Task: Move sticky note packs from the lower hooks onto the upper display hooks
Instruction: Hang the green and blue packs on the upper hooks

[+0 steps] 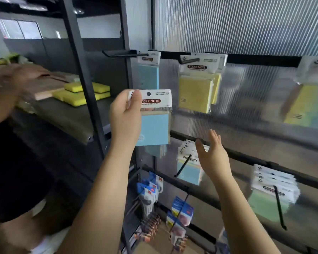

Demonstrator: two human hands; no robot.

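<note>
Held pack: a blue sticky note pack (154, 118) is held upright in front of the ribbed display panel (246, 24), below the upper rail (255, 59) and above the lower rail (246, 156).
Pack orientation: the long axis is set vertical; the white header card with its punched hole is turned upward, the blue pad is turned downward, and the printed face is turned toward the camera.
Left hand: the left hand (126, 116) is closed on the pack's left edge; the thumb is laid over the header card and the fingers are hidden behind the pack.
Right hand: the right hand (212, 154) is kept open with straight fingers, nothing is held, and it is raised just in front of the lower rail, beside the lower blue packs (189, 167).
Upper left hook: a bare black hook (117, 53) is seen with one blue pack (149, 70) hung at its base.
Upper middle hook: yellow packs (196, 88) are hung here.
Upper right: a blurred yellow pack (307, 99) is hung near the frame edge.
Lower right hook: green packs (272, 191) are stacked on a long black hook.
Bottom rows: small blue-carded items (151, 187) are hung below.
Side shelf: yellow sponges (84, 92) are laid on a dark shelf (62, 114).
Second person: a blurred hand (6, 85) is seen at far left.
</note>
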